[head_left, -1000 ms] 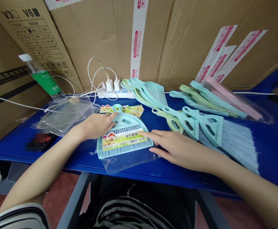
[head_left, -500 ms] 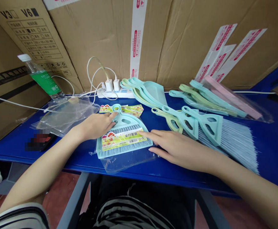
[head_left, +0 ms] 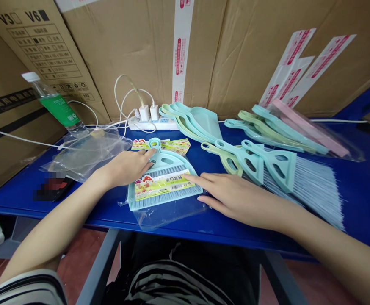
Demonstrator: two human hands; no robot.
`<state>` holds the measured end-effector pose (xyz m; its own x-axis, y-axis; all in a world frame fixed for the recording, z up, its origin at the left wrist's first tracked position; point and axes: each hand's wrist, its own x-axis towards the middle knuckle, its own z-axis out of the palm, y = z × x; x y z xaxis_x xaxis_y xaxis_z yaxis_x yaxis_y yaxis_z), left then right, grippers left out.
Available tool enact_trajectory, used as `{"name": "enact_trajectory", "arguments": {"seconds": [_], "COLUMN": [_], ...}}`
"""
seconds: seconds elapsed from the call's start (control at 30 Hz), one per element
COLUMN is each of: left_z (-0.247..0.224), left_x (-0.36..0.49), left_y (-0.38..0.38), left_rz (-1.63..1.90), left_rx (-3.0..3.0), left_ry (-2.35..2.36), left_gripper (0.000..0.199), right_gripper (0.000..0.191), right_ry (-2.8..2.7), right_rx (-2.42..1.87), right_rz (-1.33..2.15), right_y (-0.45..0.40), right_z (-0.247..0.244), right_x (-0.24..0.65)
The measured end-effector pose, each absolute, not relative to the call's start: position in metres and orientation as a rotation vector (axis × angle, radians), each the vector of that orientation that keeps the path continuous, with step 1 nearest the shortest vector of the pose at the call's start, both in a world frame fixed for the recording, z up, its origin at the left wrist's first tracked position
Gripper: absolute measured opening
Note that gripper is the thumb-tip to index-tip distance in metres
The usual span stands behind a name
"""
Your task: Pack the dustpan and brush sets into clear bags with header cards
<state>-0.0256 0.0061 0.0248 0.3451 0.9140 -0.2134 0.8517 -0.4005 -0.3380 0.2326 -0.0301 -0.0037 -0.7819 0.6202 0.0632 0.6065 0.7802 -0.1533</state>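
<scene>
A light-blue hand brush [head_left: 168, 166] lies in a matching dustpan [head_left: 191, 190] at the middle of the table, handle pointing away. Across its grey-blue bristles is a yellow-green printed label card [head_left: 159, 186]. A clear plastic bag [head_left: 162, 218] shows around the set and spreads out at its near edge. My left hand [head_left: 126, 168] rests on the set's upper left side, with index finger near the handle and thumb apart. My right hand [head_left: 227, 192] lies at its right side, fingers stretched, the index fingertip on the label. Neither hand grips anything.
Several loose brushes [head_left: 285, 169] lie to the right, below bagged sets [head_left: 299, 131]. Stacked dustpans [head_left: 204, 120] stand behind, beside a white power strip [head_left: 166, 123]. Flat plastic bags [head_left: 89, 152], a bottle [head_left: 59, 108] and spare label cards [head_left: 180, 146] lie left and behind. Cardboard boxes [head_left: 134, 46] form the back.
</scene>
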Motion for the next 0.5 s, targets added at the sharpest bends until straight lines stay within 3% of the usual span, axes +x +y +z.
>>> {"name": "enact_trajectory", "arguments": {"seconds": [0.5], "left_z": [0.0247], "left_x": [-0.0227], "left_y": [0.0047], "left_rz": [0.555], "left_rx": [-2.403], "left_ry": [-1.582], "left_gripper": [0.049], "right_gripper": [0.05], "right_ry": [-2.924], "right_rx": [-1.044], "right_rz": [0.14], "right_y": [-0.0308], "right_z": [-0.0018], "right_x": [0.2319]}}
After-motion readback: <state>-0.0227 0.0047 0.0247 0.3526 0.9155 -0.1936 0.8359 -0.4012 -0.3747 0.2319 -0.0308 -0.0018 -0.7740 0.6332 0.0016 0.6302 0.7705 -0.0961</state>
